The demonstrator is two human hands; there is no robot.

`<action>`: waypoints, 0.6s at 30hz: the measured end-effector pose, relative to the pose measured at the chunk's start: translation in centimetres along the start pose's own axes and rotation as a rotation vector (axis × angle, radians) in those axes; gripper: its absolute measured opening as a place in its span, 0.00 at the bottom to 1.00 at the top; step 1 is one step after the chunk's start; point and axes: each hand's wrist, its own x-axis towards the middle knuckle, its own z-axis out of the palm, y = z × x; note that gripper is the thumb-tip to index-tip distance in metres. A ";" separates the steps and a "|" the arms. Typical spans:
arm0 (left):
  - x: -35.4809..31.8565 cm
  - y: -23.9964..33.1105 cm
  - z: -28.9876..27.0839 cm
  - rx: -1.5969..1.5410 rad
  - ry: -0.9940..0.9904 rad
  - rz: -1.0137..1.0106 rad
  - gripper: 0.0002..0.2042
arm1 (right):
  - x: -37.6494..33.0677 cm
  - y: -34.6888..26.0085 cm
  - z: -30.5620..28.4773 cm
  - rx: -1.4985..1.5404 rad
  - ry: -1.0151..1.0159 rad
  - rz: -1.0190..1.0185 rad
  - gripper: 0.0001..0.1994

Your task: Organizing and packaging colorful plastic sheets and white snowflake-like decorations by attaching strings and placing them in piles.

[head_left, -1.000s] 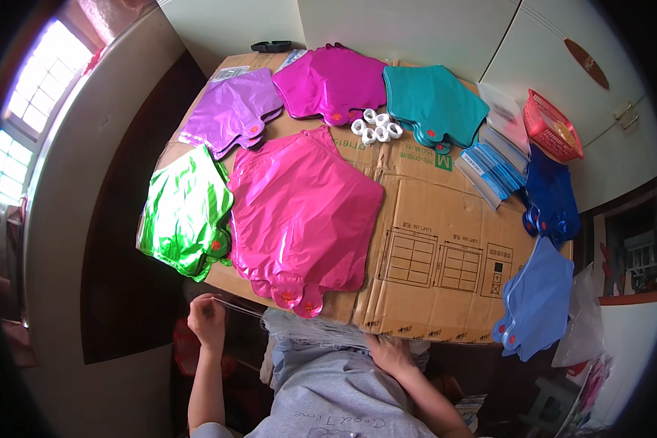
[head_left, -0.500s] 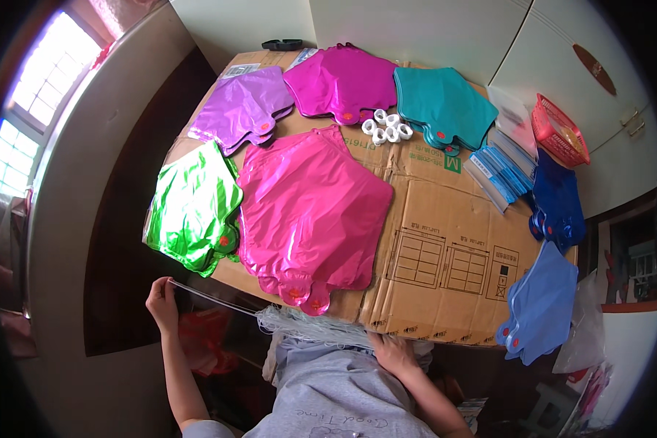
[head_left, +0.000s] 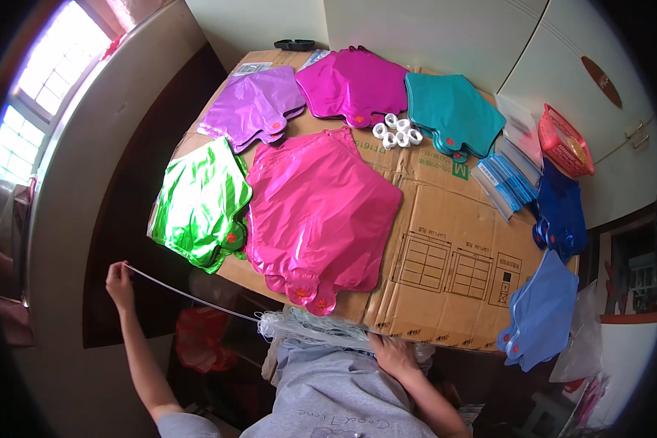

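Raised out to the far left, my left hand (head_left: pixel 120 285) is closed in a pinch on the end of a white string (head_left: pixel 190 296). The string runs taut down to a tangled bundle of white string (head_left: pixel 314 328) across my lap, under the near edge of the cardboard. My right hand (head_left: pixel 394 355) grips the right end of that bundle; its fingers are partly hidden. Just beyond the bundle lies a stack of pink foil balloons (head_left: pixel 321 212), flat, their round tabs toward me. A green foil balloon stack (head_left: pixel 201 204) lies to their left.
The cardboard sheet (head_left: pixel 445 285) also bears purple (head_left: pixel 248 102), magenta (head_left: pixel 354 84), teal (head_left: pixel 452 109), dark blue (head_left: pixel 561 212) and light blue (head_left: pixel 539 314) balloon stacks. White rings (head_left: pixel 398 131), blue-and-white packets (head_left: pixel 504 179) and a red basket (head_left: pixel 566 142) sit toward the back and right.
My left hand has moved farther left and slightly up, drawing a longer length of string out of the bundle. My right hand has stayed in place. The view has shifted slightly.
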 end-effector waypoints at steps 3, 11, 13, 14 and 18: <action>3.1 0.3 -2.2 0.009 0.009 -0.036 0.07 | 0.8 -0.3 -0.9 -0.087 0.106 -0.062 0.13; 2.9 3.4 -1.7 -0.346 -0.162 -0.112 0.06 | 0.0 -0.6 -1.6 -0.111 -0.064 0.042 0.15; 1.5 6.5 -1.3 -0.357 -0.311 -0.125 0.06 | -0.4 -0.7 -2.2 -0.115 -0.056 0.056 0.16; 0.9 7.8 -1.0 -0.362 -0.385 -0.132 0.05 | -0.8 -0.6 -2.6 -0.104 -0.043 0.053 0.17; 0.2 7.8 -0.5 -0.380 -0.333 -0.157 0.06 | -3.4 1.3 -2.9 -0.188 -0.059 0.089 0.18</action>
